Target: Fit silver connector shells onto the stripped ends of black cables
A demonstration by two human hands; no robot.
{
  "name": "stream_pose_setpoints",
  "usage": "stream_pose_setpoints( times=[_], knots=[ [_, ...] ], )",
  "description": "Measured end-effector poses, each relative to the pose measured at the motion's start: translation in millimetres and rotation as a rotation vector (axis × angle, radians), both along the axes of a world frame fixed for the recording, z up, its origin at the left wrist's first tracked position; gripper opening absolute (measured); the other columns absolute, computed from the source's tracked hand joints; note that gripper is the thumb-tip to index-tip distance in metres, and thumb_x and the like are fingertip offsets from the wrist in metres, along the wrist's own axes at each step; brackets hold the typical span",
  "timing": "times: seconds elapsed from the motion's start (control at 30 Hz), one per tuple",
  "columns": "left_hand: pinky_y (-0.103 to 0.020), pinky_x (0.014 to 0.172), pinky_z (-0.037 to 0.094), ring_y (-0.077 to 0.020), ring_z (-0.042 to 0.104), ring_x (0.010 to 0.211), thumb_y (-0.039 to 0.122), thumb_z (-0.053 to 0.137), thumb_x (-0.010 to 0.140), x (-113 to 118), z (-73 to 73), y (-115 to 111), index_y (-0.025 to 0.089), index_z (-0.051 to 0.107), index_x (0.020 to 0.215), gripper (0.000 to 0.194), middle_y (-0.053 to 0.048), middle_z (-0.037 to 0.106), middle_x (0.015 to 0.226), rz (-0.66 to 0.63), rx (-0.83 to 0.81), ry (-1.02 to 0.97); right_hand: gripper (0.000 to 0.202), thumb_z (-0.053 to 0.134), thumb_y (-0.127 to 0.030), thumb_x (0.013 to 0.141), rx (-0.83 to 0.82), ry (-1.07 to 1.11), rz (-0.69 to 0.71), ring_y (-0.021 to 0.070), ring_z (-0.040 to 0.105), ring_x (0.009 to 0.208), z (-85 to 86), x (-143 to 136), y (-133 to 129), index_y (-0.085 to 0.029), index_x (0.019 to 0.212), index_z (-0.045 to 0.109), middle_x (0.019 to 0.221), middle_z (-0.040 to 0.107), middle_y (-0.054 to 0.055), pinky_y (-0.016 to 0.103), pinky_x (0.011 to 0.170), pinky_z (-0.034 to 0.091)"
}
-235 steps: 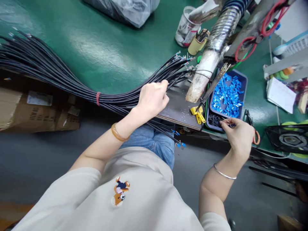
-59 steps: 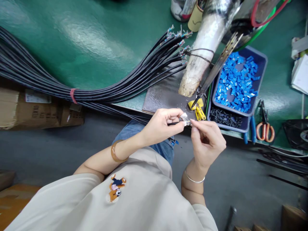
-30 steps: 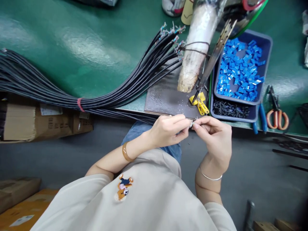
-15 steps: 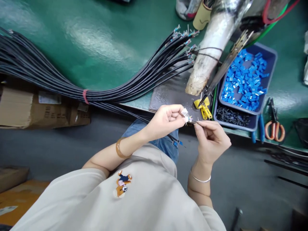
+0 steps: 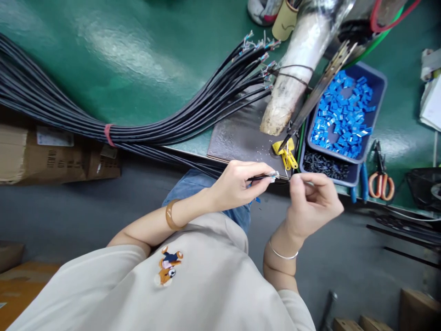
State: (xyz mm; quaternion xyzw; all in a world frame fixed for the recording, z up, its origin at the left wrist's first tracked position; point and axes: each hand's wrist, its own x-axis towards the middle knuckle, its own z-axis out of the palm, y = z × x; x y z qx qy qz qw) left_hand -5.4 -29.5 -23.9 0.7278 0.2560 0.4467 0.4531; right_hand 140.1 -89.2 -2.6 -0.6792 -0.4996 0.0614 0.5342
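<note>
My left hand [image 5: 237, 184] is closed around a black cable, and the cable's stripped end with fine wires [image 5: 274, 176] pokes out past the fingertips. To its right, my right hand [image 5: 312, 202] is pinched, thumb against forefinger; whatever lies between the fingertips is too small to make out. Both hands are at the table's front edge, just below a dark board [image 5: 237, 133]. A yellow tool [image 5: 286, 154] rests on that board. The bundle of black cables [image 5: 155, 133], bound with a red tie [image 5: 109, 134], runs across the left side, its stripped ends fanned out.
A blue-grey tray [image 5: 379, 101] holds blue connectors above a second tray [image 5: 354, 178] with small black parts. Orange-handled pliers [image 5: 381, 184] lie to the right. A wrapped post [image 5: 292, 78] slants over the board. Cardboard boxes [image 5: 69, 158] stand at lower left.
My right hand has moved right, away from my left hand. More of the black cable now shows between my left fingers, and the white piece over them is less spread. The view has shifted slightly.
</note>
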Motion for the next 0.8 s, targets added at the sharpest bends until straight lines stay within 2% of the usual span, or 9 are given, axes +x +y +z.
stream_pose_setpoints(
  times=[0.07,0.2,0.4,0.5,0.63,0.8],
  knots=[
    [-0.017,0.064,0.048,-0.0084,0.062,0.067,0.014,0.061,0.083,1.3,-0.3,-0.3,0.010,0.070,0.088,0.011,-0.007,0.073,0.080,0.039,0.023,-0.038,0.003,0.072,-0.021,0.078,0.038,0.026,-0.038,0.0070,0.052,0.059,2.1,4.5,1.6,-0.020,0.079,0.070,0.073,0.061,-0.001,0.022,0.048,0.034],
    [-0.015,0.055,0.044,-0.0057,0.055,0.057,0.013,0.061,0.082,2.0,0.4,-0.9,0.009,0.071,0.086,0.011,-0.004,0.070,0.073,0.055,-0.060,-0.063,0.013,0.069,-0.016,0.080,0.039,0.065,0.093,0.0099,0.061,0.071,1.5,5.7,1.4,-0.024,0.089,0.075,0.081,0.068,0.001,0.023,0.054,0.040],
    [-0.014,0.058,0.046,-0.0058,0.054,0.061,0.015,0.061,0.081,2.9,4.7,1.9,0.009,0.069,0.082,0.010,-0.003,0.065,0.071,-0.027,-0.354,-0.120,0.011,0.074,-0.019,0.076,-0.023,0.258,0.158,0.0087,0.061,0.069,-5.0,-3.2,-0.4,-0.024,0.086,0.074,0.083,0.067,0.001,0.022,0.052,0.038],
    [-0.013,0.053,0.041,-0.0037,0.048,0.057,0.018,0.063,0.081,3.1,7.4,4.9,0.008,0.067,0.078,0.010,0.000,0.059,0.066,-0.066,-0.456,-0.157,0.010,0.075,-0.019,0.076,0.000,0.278,0.162,0.0083,0.059,0.071,-6.7,-7.1,1.8,-0.025,0.084,0.074,0.080,0.065,0.000,0.021,0.052,0.037],
    [-0.012,0.050,0.039,-0.0027,0.043,0.055,0.017,0.064,0.080,3.6,9.7,6.9,0.009,0.063,0.075,0.009,0.002,0.053,0.063,-0.083,-0.501,-0.182,0.012,0.074,-0.016,0.076,0.022,0.318,0.171,0.0074,0.059,0.071,-8.5,-10.4,4.3,-0.026,0.084,0.075,0.081,0.066,-0.001,0.020,0.052,0.037],
    [-0.013,0.052,0.039,-0.0028,0.042,0.056,0.015,0.063,0.079,4.4,9.5,5.6,0.010,0.060,0.072,0.009,0.002,0.051,0.063,-0.079,-0.479,-0.175,0.014,0.074,-0.015,0.076,0.010,0.302,0.166,0.0073,0.059,0.072,-8.5,-11.9,3.7,-0.026,0.084,0.075,0.081,0.065,-0.001,0.020,0.053,0.038]
  ],
)
